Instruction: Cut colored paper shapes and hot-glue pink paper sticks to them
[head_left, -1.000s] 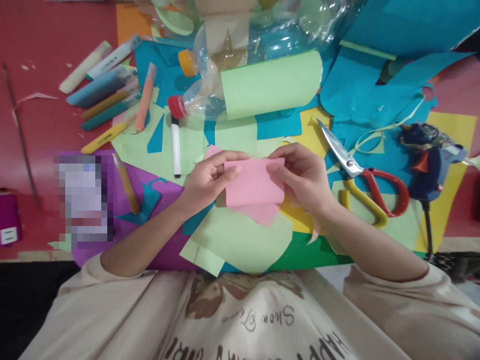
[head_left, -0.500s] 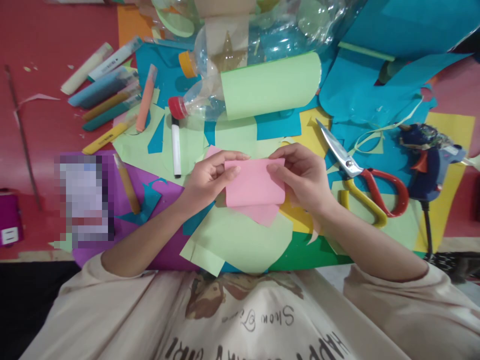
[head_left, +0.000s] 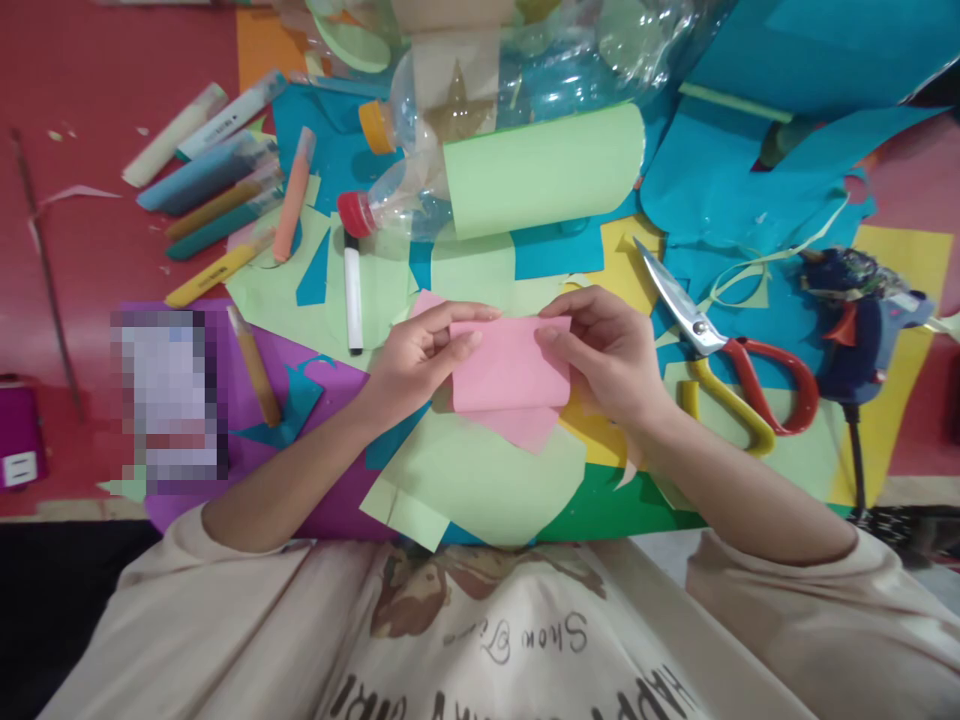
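Two-handed, holds a folded pink paper [head_left: 508, 368]: pinches its left edge with the left hand [head_left: 415, 362] and its right edge with the right hand [head_left: 609, 357]. Holds it over a light green paper [head_left: 480, 480], between a white marker [head_left: 352, 295] and the scissors [head_left: 721, 345]

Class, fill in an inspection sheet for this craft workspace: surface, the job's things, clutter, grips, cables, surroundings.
Surface: red surface, mostly covered by overlapping coloured paper sheets.
Job's things: pink paper, folded over, held above a light green sheet.
Clutter: scissors right of the hands; marker; coloured pens and sticks; plastic bottles; green paper roll.
Grips: left hand and right hand each pinch one side of the pink paper.
Cables: black cable runs from the glue gun toward the near edge.
Surroundings: magenta device at far left; nothing else seen.
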